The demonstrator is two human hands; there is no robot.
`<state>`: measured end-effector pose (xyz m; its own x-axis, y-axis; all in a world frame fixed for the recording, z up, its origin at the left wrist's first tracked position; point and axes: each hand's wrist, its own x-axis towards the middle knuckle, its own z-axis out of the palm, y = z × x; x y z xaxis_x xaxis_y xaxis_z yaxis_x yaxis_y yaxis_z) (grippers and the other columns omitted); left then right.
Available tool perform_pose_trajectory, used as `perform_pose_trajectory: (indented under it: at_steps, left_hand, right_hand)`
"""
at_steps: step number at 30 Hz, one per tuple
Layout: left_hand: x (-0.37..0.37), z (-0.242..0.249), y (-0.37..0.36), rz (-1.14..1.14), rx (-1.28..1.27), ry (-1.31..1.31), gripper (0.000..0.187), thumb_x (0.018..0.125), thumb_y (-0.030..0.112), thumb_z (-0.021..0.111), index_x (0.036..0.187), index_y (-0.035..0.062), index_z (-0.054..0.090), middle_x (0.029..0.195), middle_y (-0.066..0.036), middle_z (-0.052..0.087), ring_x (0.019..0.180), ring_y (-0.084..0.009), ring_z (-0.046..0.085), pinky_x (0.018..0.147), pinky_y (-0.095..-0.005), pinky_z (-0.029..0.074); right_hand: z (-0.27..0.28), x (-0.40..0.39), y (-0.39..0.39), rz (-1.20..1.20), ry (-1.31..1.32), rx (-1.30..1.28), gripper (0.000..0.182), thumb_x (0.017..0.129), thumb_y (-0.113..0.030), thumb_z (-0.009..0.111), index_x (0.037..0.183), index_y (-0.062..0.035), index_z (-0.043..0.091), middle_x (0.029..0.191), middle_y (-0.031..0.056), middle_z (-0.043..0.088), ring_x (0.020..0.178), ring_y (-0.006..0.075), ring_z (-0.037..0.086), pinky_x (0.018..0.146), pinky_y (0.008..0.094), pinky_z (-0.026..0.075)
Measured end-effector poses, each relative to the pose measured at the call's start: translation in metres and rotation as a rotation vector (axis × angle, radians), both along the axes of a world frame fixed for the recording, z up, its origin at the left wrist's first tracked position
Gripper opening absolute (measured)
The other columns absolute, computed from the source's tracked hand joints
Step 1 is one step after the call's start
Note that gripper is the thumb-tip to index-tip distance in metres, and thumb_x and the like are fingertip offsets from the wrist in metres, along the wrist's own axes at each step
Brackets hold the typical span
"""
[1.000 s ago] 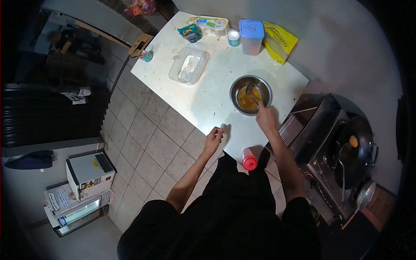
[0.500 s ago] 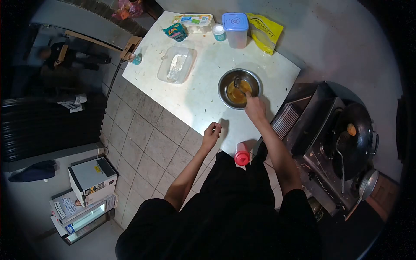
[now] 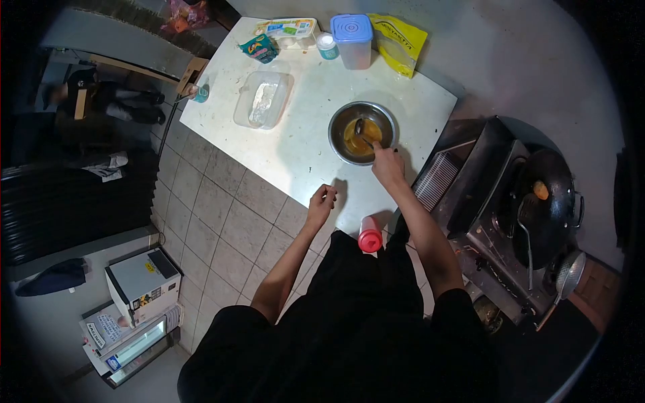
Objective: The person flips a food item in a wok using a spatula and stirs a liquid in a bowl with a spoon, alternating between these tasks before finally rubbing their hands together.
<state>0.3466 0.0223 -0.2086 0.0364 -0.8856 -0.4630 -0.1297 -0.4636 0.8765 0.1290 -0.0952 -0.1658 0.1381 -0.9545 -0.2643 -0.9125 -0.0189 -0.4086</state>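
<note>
My right hand (image 3: 388, 166) grips the handle of a spoon (image 3: 361, 129) at the near right rim of a metal bowl (image 3: 334, 142). The spoon's dark head rests in a yellow-brown liquid (image 3: 372, 129) in the bowl. My left hand (image 3: 323, 197) is at the near edge of the white table (image 3: 302, 154), fingers curled; whether it holds anything is hidden. A red-lidded bottle (image 3: 370, 236) stands at the table's near corner, between my hands and my body. Beyond the bowl is a blue-lidded container (image 3: 353, 47).
A plastic tub with white powder (image 3: 263, 101), an egg pack (image 3: 289, 32), a small jar (image 3: 327, 47), a green packet (image 3: 259, 48) and a yellow bag (image 3: 398, 43) are on the table. Right, a wok (image 3: 547, 201) sits on a stove. A person (image 3: 101, 94) is far left.
The spoon's head has shifted slightly within the bowl, and my right hand has moved with its handle. The whole view has shifted a little. The distant person appears in a different posture.
</note>
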Motion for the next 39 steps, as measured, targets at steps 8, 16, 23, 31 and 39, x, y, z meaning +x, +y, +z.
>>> perform_pose_trajectory:
  at_steps: [8,16,23,31,39]
  left_hand:
    - [0.004,-0.005,0.001,-0.002,0.000,0.004,0.027,0.103,0.028,0.054,0.095,0.0032,0.059,0.077,-0.001,0.057,0.064,-0.0076,0.052,0.058,-0.0231,0.043]
    - [-0.001,-0.010,0.007,-0.005,0.036,0.034,0.027,0.103,0.029,0.055,0.095,0.0033,0.059,0.078,-0.001,0.057,0.065,-0.0072,0.052,0.058,-0.0226,0.043]
    - [-0.006,0.000,0.006,0.006,0.015,0.041,0.028,0.103,0.029,0.054,0.095,0.0029,0.060,0.078,-0.001,0.057,0.064,-0.0069,0.051,0.058,-0.0221,0.042]
    - [0.001,0.043,0.000,0.071,-0.093,0.028,0.029,0.103,0.030,0.055,0.095,0.0028,0.060,0.076,-0.002,0.057,0.063,-0.0067,0.051,0.057,-0.0230,0.042]
    - [-0.002,0.060,0.015,0.082,-0.109,0.006,0.025,0.103,0.029,0.054,0.095,0.0065,0.059,0.079,0.001,0.057,0.062,-0.0050,0.049,0.054,-0.0200,0.037]
  right_hand:
    - [-0.005,0.002,0.007,0.003,0.035,-0.072,0.044,0.085,-0.005,0.057,0.129,-0.0085,0.060,0.081,0.0208,0.071,0.079,0.0376,0.072,0.070,0.0479,0.057]
    - [0.009,0.002,0.023,0.037,0.079,-0.223,0.043,0.088,-0.007,0.055,0.130,-0.0119,0.060,0.099,0.0191,0.066,0.075,0.0338,0.071,0.064,0.0434,0.058]
    - [0.034,-0.003,0.043,-0.022,-0.050,-0.316,0.032,0.092,-0.010,0.055,0.124,-0.0082,0.057,0.106,0.0233,0.061,0.078,0.0366,0.071,0.063,0.0447,0.058]
    - [0.063,-0.024,0.066,-0.094,-0.343,-0.330,0.024,0.098,-0.012,0.052,0.120,-0.0036,0.057,0.097,0.0247,0.063,0.083,0.0446,0.066,0.069,0.0506,0.054]
    - [0.012,-0.030,0.052,-0.250,-0.618,-0.231,0.020,0.097,-0.007,0.052,0.110,0.0008,0.063,0.089,0.0278,0.066,0.089,0.0472,0.064,0.075,0.0502,0.050]
